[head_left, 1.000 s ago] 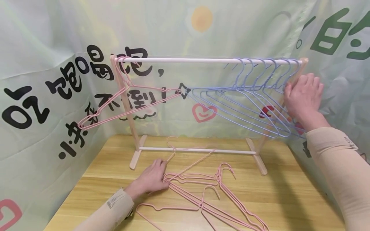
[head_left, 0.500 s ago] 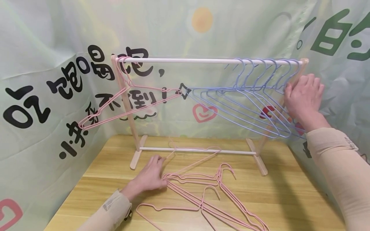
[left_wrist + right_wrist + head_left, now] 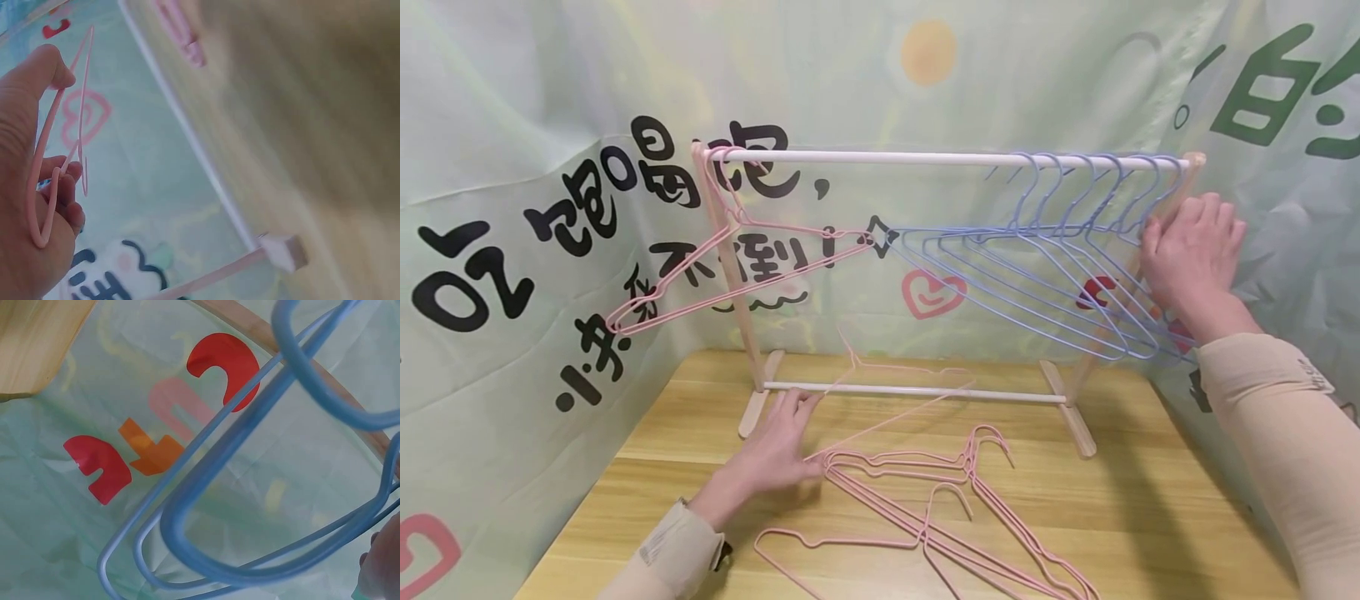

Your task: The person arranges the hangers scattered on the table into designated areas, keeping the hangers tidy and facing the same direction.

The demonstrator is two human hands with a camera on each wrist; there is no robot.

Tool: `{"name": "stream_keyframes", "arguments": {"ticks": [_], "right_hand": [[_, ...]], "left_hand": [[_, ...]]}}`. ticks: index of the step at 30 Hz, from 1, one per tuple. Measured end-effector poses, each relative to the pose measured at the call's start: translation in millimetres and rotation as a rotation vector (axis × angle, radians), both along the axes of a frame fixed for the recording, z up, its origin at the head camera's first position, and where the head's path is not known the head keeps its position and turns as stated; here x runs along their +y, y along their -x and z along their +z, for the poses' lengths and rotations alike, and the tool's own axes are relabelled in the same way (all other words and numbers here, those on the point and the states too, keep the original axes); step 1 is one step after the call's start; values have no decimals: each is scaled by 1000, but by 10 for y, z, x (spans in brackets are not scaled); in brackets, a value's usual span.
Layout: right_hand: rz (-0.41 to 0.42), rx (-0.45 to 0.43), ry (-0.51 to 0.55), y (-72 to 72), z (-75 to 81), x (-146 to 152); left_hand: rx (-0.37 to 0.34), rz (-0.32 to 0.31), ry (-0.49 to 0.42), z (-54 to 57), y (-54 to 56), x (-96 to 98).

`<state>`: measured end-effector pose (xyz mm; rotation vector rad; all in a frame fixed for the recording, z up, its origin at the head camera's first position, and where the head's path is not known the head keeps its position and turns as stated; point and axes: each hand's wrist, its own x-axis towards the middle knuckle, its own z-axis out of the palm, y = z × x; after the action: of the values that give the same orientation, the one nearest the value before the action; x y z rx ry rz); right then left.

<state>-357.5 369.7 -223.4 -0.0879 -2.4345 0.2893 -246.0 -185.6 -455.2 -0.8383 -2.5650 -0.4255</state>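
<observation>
My left hand point(image 3: 778, 442) pinches the corner of a pink wire hanger point(image 3: 902, 368), tilted above the tabletop before the rack's lower bar. In the left wrist view, the wire point(image 3: 45, 137) passes under my thumb and into the curled fingers. My right hand point(image 3: 1195, 250) grips the right post of the wooden clothes rack point(image 3: 880, 157), thumb towards the front; its other fingers are partly hidden. Beside it, several blue hangers point(image 3: 1015, 228) hang at the rail's right end. At the rail's left end hang pink hangers point(image 3: 805, 228), close together.
A nested stack of pink hangers point(image 3: 917, 456) lies on the wooden table point(image 3: 647, 492), with another pink hanger point(image 3: 850, 543) in front. The rack's feet point(image 3: 1078, 429) stand near the table's back. Printed cloth point(image 3: 865, 75) encloses the back and sides.
My left hand has moved left and slightly up, drawing the pink hanger away from the stack and lifting it. My right hand stays at the post.
</observation>
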Motion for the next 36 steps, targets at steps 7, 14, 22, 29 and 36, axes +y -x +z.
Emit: {"name": "stream_keyframes", "arguments": {"ticks": [7, 14, 22, 29, 36], "right_hand": [[6, 9, 1, -5, -16, 2], [7, 16, 8, 1, -23, 15], [5, 19, 12, 9, -27, 17], [5, 10, 9, 6, -16, 1], [3, 10, 6, -8, -6, -2]], "left_hand": [[200, -40, -44, 264, -31, -93], [328, -33, -42, 630, -116, -221], [460, -6, -34, 1051, -225, -448], [565, -31, -19, 1387, -200, -650], [647, -5, -13, 1657, -65, -823]]}}
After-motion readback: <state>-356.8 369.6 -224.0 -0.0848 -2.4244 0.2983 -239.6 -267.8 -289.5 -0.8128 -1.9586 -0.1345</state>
